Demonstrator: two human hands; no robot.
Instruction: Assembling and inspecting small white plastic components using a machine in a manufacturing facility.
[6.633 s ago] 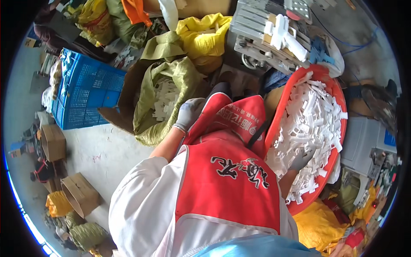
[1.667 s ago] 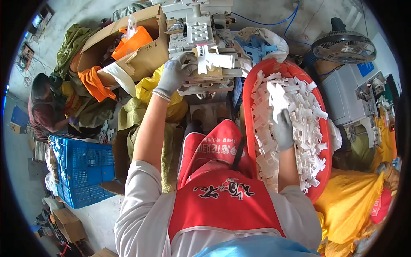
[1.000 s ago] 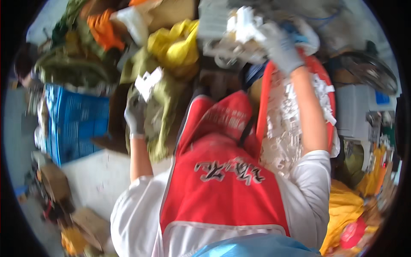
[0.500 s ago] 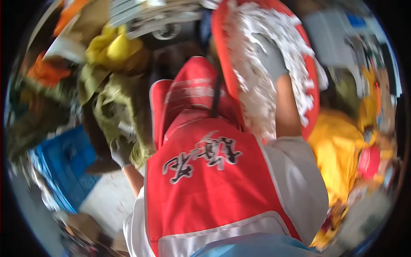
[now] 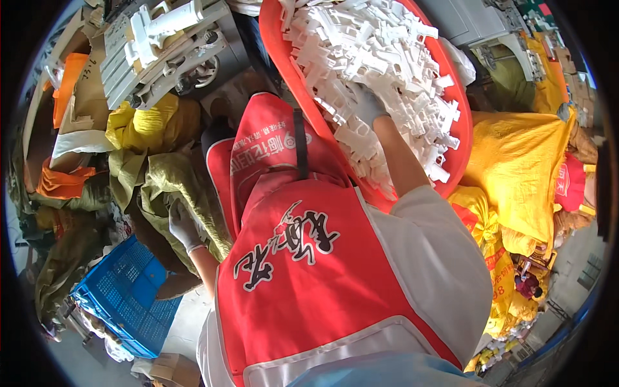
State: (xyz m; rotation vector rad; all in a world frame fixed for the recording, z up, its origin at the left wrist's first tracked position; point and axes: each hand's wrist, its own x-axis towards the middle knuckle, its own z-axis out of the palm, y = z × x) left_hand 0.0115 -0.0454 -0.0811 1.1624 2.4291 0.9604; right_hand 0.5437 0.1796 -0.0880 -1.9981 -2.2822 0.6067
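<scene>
Spanning the upper centre and right of the work area, the red tub (image 5: 463,122) stands at the person's right, filled with a heap of white pistol-shaped pieces (image 5: 380,51). The grey metal machine (image 5: 122,68) stands ahead and to the left, with a ribbed table on top. The olive sack (image 5: 174,174) sits slumped at the person's left, its cloth creased and folded. The blue crate (image 5: 106,284) is located beyond the sack, further left.

The right hand (image 5: 369,106), gloved in grey, reaches into the heap near the left wall of the tub. Its fingertips are partly covered by pieces; finger opening and any hold on a piece cannot be told. The left hand (image 5: 184,226), gloved in pale grey, lies at the near side of the olive sack with the fingers loosely bent. Whether it grips cloth, a piece or nothing cannot be told.

A single white piece (image 5: 169,27) rests on top of the machine, apart from both hands.

Current step, as judged: picking from the tub with the right hand. Next move calls for closing the fingers on one piece, separating it from the interlocked neighbours, and lifting it clear of the tub rim.
</scene>
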